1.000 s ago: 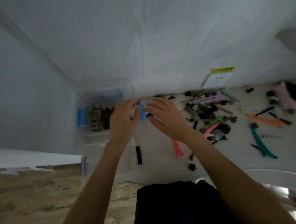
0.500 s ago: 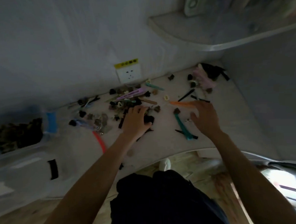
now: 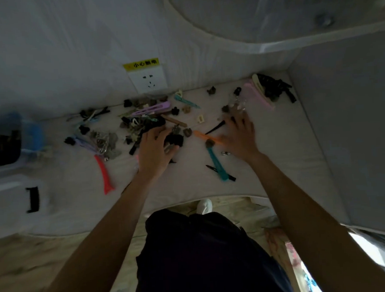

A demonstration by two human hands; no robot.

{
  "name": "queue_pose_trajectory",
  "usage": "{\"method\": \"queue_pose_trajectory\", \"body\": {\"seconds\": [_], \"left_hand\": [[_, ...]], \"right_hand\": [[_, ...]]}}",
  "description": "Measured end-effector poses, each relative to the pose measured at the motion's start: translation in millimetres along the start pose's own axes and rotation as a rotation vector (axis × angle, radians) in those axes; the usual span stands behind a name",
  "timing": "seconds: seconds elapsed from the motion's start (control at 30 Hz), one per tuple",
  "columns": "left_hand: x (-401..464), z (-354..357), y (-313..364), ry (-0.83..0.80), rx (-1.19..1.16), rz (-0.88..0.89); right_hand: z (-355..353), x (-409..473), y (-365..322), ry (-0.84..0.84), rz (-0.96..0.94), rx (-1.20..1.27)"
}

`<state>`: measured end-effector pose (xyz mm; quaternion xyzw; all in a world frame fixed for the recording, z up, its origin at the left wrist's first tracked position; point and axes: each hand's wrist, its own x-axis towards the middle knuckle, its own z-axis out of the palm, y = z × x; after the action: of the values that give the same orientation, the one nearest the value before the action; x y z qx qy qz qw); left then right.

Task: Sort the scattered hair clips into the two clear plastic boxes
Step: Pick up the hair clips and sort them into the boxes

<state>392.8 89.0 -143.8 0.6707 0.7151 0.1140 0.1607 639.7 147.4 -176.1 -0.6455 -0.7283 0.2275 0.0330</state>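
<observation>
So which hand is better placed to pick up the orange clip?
Right. The right hand hovers open with its fingers beside the orange clip; the left hand is busy at a black clip.

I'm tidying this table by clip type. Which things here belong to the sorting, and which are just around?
Part of the job: left hand, right hand, red clip, teal clip, purple clip, clear box.
Just around: wall socket, yellow sticker, shelf.

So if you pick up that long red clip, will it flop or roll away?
Probably neither. The long red clip looks like flat, straight plastic, so it likely stays stiff. Lying flat on the white surface, it shouldn't roll. It's thin, so probably light.
</observation>
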Motion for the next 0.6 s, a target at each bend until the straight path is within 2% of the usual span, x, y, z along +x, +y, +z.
{"method": "queue_pose_trajectory", "body": {"seconds": [0.07,0.13,0.17,0.27,0.37,0.47,0.53,0.6], "left_hand": [[-3.1,0.8,-4.8,-0.023,-0.005,-0.046],[-3.8,1.0,-6.7,-0.036,-0.006,-0.069],[-3.2,0.4,-6.1,-0.025,-0.004,-0.062],[0.6,1.3,7.9,0.066,-0.032,0.044],[3.6,11.1,32.2,0.076,-0.023,0.217],[1.9,31.6,58.5,-0.031,0.056,0.295],[-3.8,45.7,72.1,-0.091,0.084,0.335],[-12.5,57.6,81.1,-0.135,0.093,0.358]], "right_hand": [[8.1,-6.0,-12.8,-0.025,-0.102,0.045],[9.7,-5.7,-20.9,-0.027,-0.128,0.119],[5.6,-4.5,-22.5,0.024,-0.142,0.169],[-26.7,3.7,-5.6,0.359,-0.240,0.222],[-55.8,24.3,36.9,0.489,-0.158,0.051],[-67.6,51.6,76.4,0.402,0.051,-0.116],[-69.7,67.1,87.1,0.257,0.188,-0.038],[-71.5,77.5,89.3,0.188,0.247,0.058]]}}
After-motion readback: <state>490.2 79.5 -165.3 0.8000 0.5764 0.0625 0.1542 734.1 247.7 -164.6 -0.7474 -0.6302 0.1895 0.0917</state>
